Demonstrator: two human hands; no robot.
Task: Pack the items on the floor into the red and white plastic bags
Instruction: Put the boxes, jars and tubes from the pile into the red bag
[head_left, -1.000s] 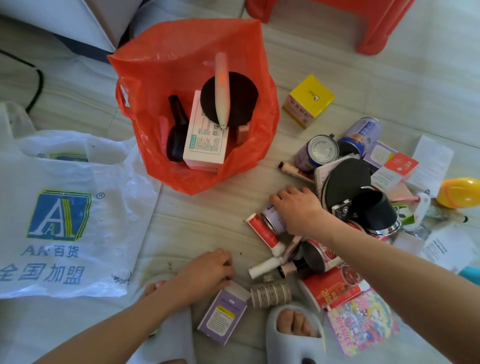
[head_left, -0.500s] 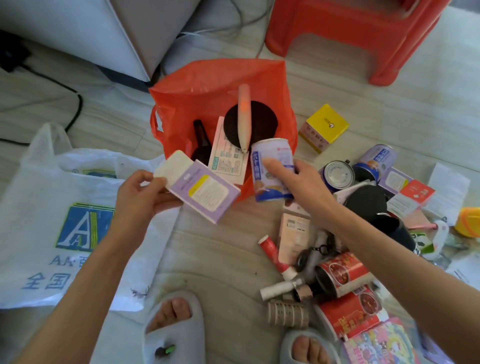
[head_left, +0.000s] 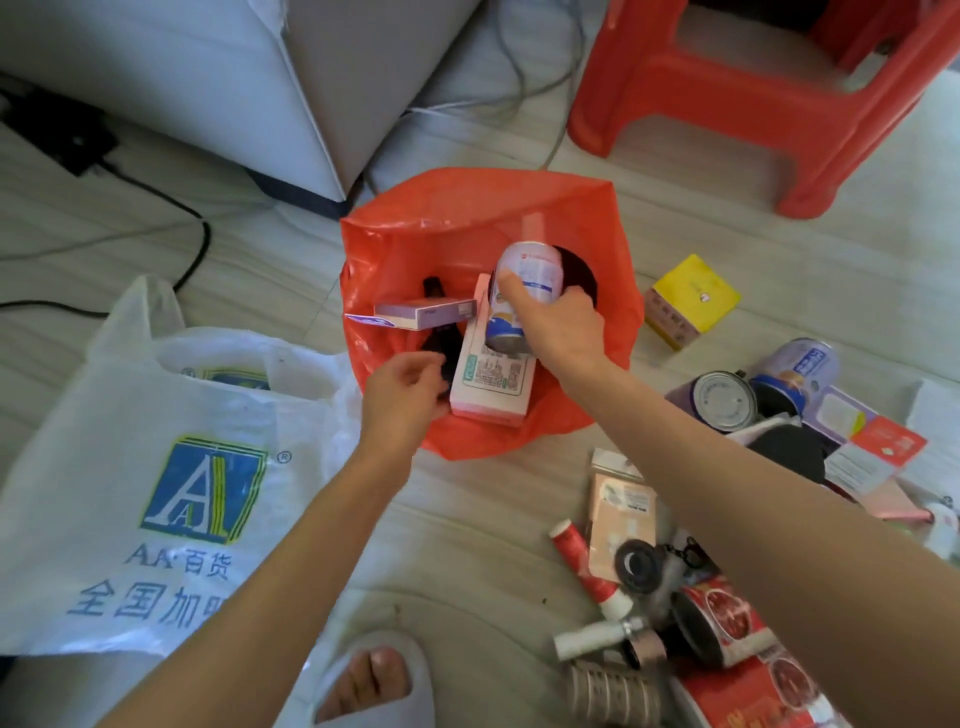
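The red bag (head_left: 483, 218) stands open on the floor (head_left: 467, 519). Right hand (head_left: 558, 332) grasps a white-and-blue can (head_left: 524, 291), tilted, inside the bag mouth above a pink-and-white box (head_left: 491, 387). Left hand (head_left: 402, 397) hovers at the bag's near-left rim, fingers loosely curled, holding nothing. A purple box (head_left: 423, 314) lies inside the bag, left of the can. The white bag (head_left: 130, 467) lies flat left of the red bag. Remaining items, including a yellow box (head_left: 693, 299), lie right of the red bag.

Red bag (head_left: 613, 249) open, upright; white bag (head_left: 104, 467) flat beside.
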